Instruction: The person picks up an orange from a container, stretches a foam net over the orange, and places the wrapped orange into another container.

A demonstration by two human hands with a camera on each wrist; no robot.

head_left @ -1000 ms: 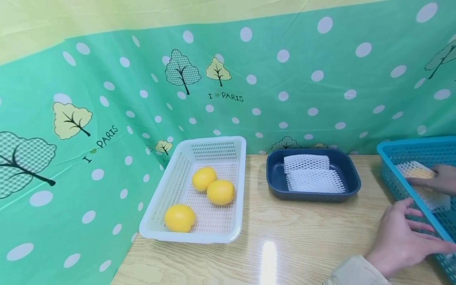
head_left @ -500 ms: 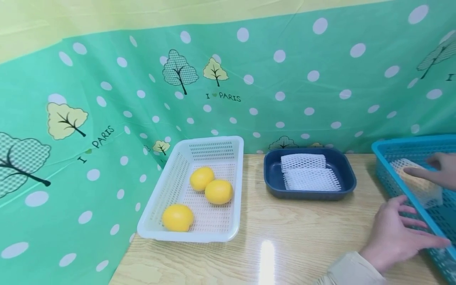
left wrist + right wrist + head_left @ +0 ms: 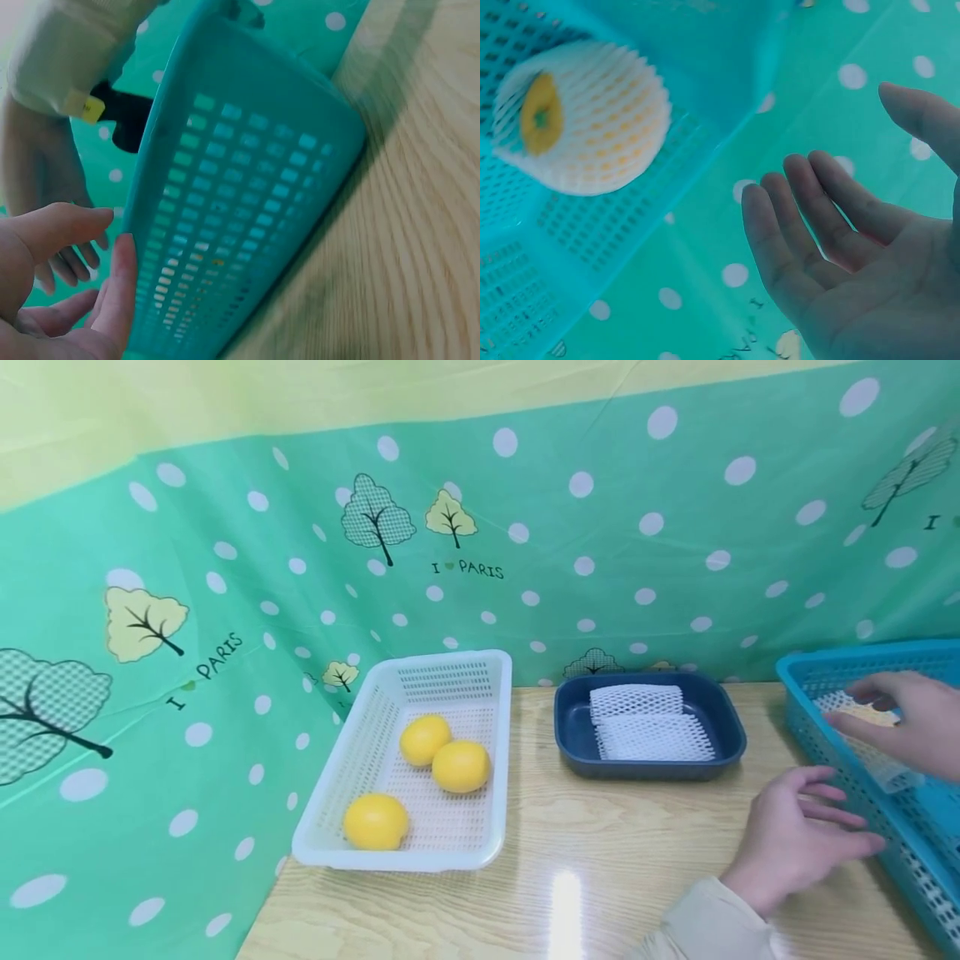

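At the right of the head view, a yellow fruit in a white foam net (image 3: 592,124) lies inside the blue plastic basket (image 3: 832,739). My right hand (image 3: 911,722) is above that basket, fingers spread and palm bare in the right wrist view; it holds nothing and partly hides the fruit in the head view. Beside the basket's near side is my left hand (image 3: 802,839), its fingers relaxed and holding nothing. In the left wrist view its fingertips lie close to the basket's rim; whether they touch I cannot tell.
A white basket (image 3: 504,760) with three yellow fruits (image 3: 461,767) stands at the left. Between the baskets, a dark blue tray (image 3: 720,727) bears white foam nets (image 3: 652,737). A green dotted cloth (image 3: 585,568) hangs behind the wooden table (image 3: 637,843).
My right hand has let go of the netted fruit and lifted away from it. My left hand has come back from the blue basket's rim, towards the left. The view has shifted slightly.
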